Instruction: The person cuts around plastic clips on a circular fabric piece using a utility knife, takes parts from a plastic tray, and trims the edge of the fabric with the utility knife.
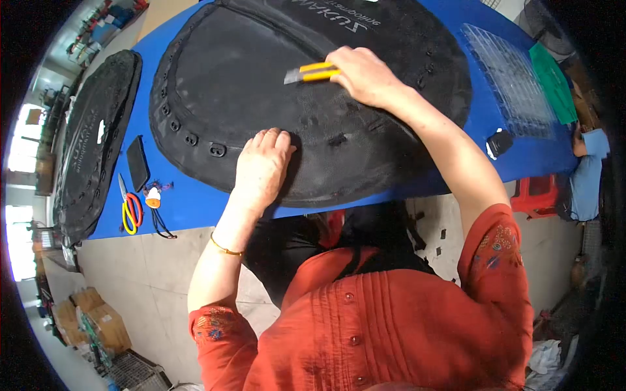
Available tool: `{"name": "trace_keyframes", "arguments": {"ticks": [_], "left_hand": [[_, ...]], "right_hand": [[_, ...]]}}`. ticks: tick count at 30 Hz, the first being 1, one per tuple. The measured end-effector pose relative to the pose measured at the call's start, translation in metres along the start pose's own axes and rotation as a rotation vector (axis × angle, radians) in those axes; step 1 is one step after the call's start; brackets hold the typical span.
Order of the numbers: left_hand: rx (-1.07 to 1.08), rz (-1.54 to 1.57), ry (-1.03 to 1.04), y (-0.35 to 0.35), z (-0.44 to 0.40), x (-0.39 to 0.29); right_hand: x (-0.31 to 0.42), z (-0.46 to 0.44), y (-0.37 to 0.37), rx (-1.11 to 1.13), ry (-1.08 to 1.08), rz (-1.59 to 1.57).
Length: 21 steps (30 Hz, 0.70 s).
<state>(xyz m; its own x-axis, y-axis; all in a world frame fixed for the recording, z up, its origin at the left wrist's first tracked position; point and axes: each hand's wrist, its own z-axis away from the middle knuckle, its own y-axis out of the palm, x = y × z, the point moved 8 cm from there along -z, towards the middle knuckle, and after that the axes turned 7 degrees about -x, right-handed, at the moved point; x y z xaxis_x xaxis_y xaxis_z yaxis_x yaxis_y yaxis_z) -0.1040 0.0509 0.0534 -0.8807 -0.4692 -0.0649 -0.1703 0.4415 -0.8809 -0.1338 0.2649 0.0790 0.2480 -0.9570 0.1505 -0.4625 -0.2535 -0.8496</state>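
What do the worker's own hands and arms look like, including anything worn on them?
The left hand and right hand are ungloved. A thin gold-coloured bangle sits above the left wrist; none shows on the right. The left sleeve and right sleeve are short and orange-red, with multicoloured embroidery.

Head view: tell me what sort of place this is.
Probably a workshop: the right hand holds a yellow cutter over a large black piece on a blue table, with cardboard boxes nearby.

On the blue bench (195, 214) lie a large black mat (238, 85), a second black mat (94, 133) at the left, a dark phone (137, 163), scissors (132, 212) and a clear tray (512, 85).
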Motion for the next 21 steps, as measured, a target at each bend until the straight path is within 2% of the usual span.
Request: {"name": "trace_keyframes", "arguments": {"ticks": [2, 5, 7, 11, 15, 18, 21], "left_hand": [[0.003, -0.001, 0.032, -0.006, -0.004, -0.002], [0.034, -0.004, 0.102, -0.01, -0.013, -0.007], [0.18, -0.048, 0.108, 0.001, -0.019, -0.006], [0.055, -0.189, 0.271, 0.011, -0.032, -0.005], [0.115, -0.163, 0.204, 0.025, -0.062, 0.027], [0.11, -0.195, 0.183, 0.042, -0.088, 0.055], [0.086, -0.181, 0.171, 0.054, -0.109, 0.075]], "right_hand": [[-0.023, 0.008, -0.013, -0.143, 0.127, -0.097], [-0.034, 0.031, -0.04, -0.265, 0.188, -0.119], [-0.041, 0.05, -0.054, -0.274, 0.235, -0.11], [-0.06, 0.091, -0.074, -0.345, 0.334, -0.175], [-0.07, 0.123, -0.089, -0.479, 0.416, -0.164], [-0.073, 0.14, -0.084, -0.498, 0.5, -0.161], [-0.071, 0.146, -0.074, -0.479, 0.43, -0.131]]}}
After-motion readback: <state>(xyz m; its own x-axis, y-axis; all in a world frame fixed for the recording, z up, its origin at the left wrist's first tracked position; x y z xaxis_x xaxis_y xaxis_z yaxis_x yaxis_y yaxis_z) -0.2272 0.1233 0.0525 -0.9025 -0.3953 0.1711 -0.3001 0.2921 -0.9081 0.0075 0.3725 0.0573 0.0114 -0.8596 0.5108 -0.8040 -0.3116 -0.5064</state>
